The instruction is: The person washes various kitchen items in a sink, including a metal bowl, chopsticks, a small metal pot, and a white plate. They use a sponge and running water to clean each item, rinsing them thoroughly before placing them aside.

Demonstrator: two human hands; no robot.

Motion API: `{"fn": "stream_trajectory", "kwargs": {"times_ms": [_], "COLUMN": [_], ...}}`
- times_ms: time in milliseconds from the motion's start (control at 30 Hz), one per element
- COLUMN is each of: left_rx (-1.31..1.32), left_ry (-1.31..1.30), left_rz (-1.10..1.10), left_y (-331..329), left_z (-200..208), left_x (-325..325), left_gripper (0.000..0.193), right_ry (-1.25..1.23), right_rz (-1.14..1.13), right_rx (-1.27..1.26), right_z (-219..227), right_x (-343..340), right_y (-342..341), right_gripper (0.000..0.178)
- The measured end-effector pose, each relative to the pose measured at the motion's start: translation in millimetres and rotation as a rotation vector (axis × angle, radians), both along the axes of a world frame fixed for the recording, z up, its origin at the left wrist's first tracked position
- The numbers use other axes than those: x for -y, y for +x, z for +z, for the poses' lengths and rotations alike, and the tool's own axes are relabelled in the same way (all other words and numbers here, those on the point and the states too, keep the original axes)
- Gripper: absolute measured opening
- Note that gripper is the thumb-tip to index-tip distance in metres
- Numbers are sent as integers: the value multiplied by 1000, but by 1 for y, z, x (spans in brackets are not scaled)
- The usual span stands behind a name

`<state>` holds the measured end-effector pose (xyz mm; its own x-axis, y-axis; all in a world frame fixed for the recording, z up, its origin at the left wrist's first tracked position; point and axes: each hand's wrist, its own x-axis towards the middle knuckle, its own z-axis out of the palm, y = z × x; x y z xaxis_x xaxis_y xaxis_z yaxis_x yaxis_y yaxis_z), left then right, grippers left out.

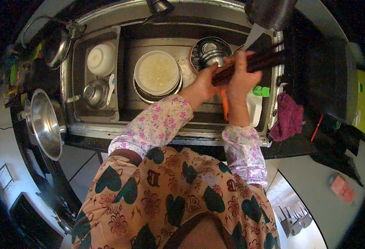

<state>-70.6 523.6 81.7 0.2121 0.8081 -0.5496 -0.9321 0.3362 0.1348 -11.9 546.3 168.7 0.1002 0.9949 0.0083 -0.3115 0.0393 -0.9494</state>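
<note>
Over the right part of the sink, my left hand (pixel 205 85) is closed around one end of a bundle of dark chopsticks (pixel 267 59). My right hand (pixel 241 81) wraps the same bundle farther along, and the chopsticks stick out past it to the right. Just beyond my hands sits a dark round pan (pixel 195 52) with small metal bowls (pixel 211 54) in it. Below the chopsticks an orange stick-like thing (pixel 225 106) shows, partly hidden. A white bottle with a green cap (pixel 255 106) is right of my right wrist.
A white bowl of cloudy liquid (pixel 157 72) sits inside a metal basin (pixel 143 96) mid-sink. The left compartment holds a white bowl (pixel 101 60), a metal bowl (pixel 96 93) and a white spoon (pixel 111 89). A purple cloth (pixel 288 118) lies right; a steel basin (pixel 45 124) stands left.
</note>
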Motion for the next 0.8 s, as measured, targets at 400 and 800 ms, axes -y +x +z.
{"fn": "stream_trajectory", "kwargs": {"times_ms": [400,800], "left_rx": [-105,32], "left_ry": [210,590], "left_rz": [135,-127], "left_y": [-9,1], "left_z": [25,-12], "left_x": [-17,-34], "left_gripper": [55,62], "right_ry": [402,-216], "right_rz": [109,149], "right_rx": [878,1194], "right_z": [-31,3], "right_x": [-17,-10], "right_y": [11,-28], "right_gripper": [43,58]}}
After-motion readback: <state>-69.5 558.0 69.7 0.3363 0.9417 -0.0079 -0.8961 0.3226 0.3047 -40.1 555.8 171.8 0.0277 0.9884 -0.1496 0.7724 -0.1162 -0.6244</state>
